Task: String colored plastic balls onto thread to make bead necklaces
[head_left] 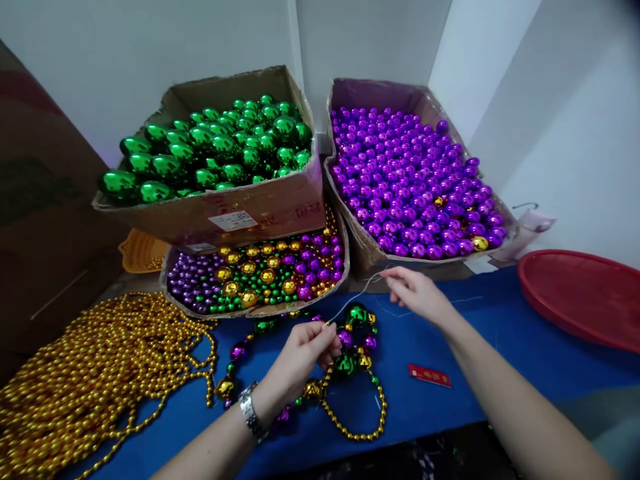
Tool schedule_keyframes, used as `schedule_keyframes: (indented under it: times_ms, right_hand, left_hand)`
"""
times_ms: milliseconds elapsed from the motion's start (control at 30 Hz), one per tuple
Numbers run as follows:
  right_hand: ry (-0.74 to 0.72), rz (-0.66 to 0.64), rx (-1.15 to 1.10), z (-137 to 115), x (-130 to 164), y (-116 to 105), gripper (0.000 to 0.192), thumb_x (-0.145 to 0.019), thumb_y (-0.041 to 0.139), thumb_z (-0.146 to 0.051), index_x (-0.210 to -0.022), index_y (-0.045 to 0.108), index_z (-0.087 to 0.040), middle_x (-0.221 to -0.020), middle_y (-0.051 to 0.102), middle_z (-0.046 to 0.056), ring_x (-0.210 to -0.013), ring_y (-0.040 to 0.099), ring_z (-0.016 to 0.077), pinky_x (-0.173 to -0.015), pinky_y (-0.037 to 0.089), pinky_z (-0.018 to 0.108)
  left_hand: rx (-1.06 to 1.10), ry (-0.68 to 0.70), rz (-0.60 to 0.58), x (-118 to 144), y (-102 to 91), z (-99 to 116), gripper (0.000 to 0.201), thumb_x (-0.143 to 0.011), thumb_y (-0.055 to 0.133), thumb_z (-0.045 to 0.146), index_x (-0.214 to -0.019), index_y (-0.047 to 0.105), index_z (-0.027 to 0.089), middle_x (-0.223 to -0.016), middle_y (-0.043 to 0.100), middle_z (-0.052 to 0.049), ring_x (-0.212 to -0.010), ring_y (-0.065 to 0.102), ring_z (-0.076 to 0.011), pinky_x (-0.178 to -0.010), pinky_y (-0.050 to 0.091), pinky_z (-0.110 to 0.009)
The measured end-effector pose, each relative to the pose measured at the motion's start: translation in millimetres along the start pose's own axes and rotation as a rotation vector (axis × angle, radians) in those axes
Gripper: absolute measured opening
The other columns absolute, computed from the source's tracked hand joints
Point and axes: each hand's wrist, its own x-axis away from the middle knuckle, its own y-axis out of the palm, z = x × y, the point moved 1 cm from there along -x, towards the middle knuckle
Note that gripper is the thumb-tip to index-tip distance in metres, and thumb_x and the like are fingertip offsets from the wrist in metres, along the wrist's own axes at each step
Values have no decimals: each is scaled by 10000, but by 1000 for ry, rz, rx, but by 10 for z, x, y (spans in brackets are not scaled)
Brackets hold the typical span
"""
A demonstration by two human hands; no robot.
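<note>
Hands working over blue table point(450, 373): left hand point(300, 357) is pinching the bead necklace point(345, 360) at its near-left side, fingers closed on it. Thread point(357, 297) is running up-right from that pinch to right hand point(417, 293), which is pinching the far end, so right is nearer the thread's free end. Farther back, mixed-bead box point(260, 273) is sitting under green box point(215, 167), purple box point(410, 173) to the right.

Green balls point(210, 143) and purple balls point(410, 180): mirror-glossy, metallic-looking finish, smooth. Boxes point(260, 210): matt brown cardboard, edges worn and creased; a paper label is stuck on the front. Gold bead strands point(95, 380): shiny, metallic-looking. Tabletop point(450, 347) is covered in matt blue material. Red tray point(585, 293): smooth plastic, slight sheen. Wristwatch point(249, 410): polished metal band. Thread point(357, 297): thin, pale, matt.
</note>
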Motion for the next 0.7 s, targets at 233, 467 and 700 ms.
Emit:
schedule_keyframes:
  times_ms: [233, 467, 700]
  right_hand:
    - [-39, -189, -167, -204, 661, 306, 265, -900, 453, -362, -826, 652, -203, -665, 639, -12, -593, 581, 115, -526, 393, 197]
    - [235, -45, -963, -491, 883, 1032, 319, -882, 521, -422, -1053, 612, -169, -607, 518, -37, -464, 398, 62, -440, 296, 184]
    - [223, 99, -1261, -590, 780, 932, 190, -850, 594, -385, -868, 582, -197, -845, 572, 8, -775, 531, 115, -666, 432, 217]
  left_hand:
    - [205, -59, 21, -38, -32, -53, 339, -810, 569, 420, -663, 585, 115, -610, 566, -27, -506, 460, -84, -480, 329, -197]
    - [-180, 154, -3, 93, 160, 22, 357, -838, 528, 425, -643, 568, 128, -594, 529, 1, -553, 418, -98, -519, 316, -212]
    - [-76, 135, 33, 145, 134, -37, 316, -846, 525, 417, -728, 591, 131, -613, 526, 7, -572, 430, -98, -525, 323, -205]
